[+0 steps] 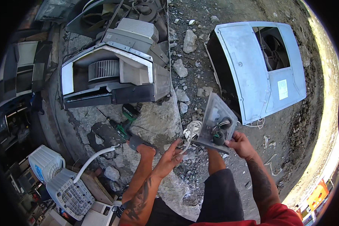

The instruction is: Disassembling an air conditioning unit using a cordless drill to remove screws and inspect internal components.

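A grey trapezoid panel with round dark parts and a short loop of wire on its face is held up before me. My right hand grips its lower right corner, thumb on the face. A white power cord hangs bunched at the panel's left side. My left hand is closed on the cord's lower stretch, fingertips pinched near it. Just left of my foot, a green and black cordless drill lies on the concrete.
An opened air conditioner with a blower wheel stands ahead on the left. To the right rests a pale blue-white appliance casing with a fan in its opening. White plastic housings and a hose are at lower left. Stones litter the ground.
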`<state>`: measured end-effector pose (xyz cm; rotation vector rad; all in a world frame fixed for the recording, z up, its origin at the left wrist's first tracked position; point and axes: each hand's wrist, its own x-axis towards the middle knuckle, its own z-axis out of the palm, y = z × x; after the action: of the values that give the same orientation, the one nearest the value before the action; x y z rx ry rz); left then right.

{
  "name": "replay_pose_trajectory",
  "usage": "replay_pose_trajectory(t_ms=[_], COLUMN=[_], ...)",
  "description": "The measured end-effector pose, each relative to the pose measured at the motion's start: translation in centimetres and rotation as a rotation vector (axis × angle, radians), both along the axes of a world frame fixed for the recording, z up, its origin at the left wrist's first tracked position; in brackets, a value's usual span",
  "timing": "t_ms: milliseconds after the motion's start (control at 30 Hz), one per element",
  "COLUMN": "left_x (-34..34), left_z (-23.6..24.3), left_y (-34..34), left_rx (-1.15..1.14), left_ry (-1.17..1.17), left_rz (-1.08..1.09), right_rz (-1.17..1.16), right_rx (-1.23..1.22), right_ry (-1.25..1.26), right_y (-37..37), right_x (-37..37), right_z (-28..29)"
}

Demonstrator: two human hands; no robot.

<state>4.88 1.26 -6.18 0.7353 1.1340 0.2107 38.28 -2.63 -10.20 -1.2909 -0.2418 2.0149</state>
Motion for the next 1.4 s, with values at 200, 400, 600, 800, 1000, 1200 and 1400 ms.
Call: replay_pose_trajectory(t_ms=[200, 400, 600, 800, 1000, 1200, 1400], left_x=[-0.3, -1.0, -6.4, -5.9, -9.0, -6.1, -5.7], left_z=[1.8, 4.0, 0.4, 2.9, 2.2, 2.2, 3.4], left_y=[2.7, 5.3, 2.6, 6.3, 7.2, 11.2, 11.3], left_rx=[-0.361, -0.410, -0.487, -0.564, -0.238, -0.532, -0.307], left_ry=[-0.009, 0.065, 0.035, 0.215, 0.430, 0.751, 0.634], left_rz=[0.157, 0.143, -0.102, -0.228, -0.777, -1.057, -0.887], right_rz=[0.567, 1.101, 0.049, 0.199, 0.342, 0.329, -0.191], right_rx=[0.113, 0.461, -0.020, -0.153, -0.078, -0.060, 0.043], right_ry=[0.064, 0.241, -1.178, -1.511, -1.613, -1.609, -0.932], right_y=[0.4, 9.2, 16.8, 20.9, 20.9, 20.8, 19.9], right_x=[-6.4, -4.9, -1.0, -1.7, -0.7, -0.1, 0.0], right_z=[1.4, -6.0, -29.5, -37.8, -42.2, -43.3, -41.9])
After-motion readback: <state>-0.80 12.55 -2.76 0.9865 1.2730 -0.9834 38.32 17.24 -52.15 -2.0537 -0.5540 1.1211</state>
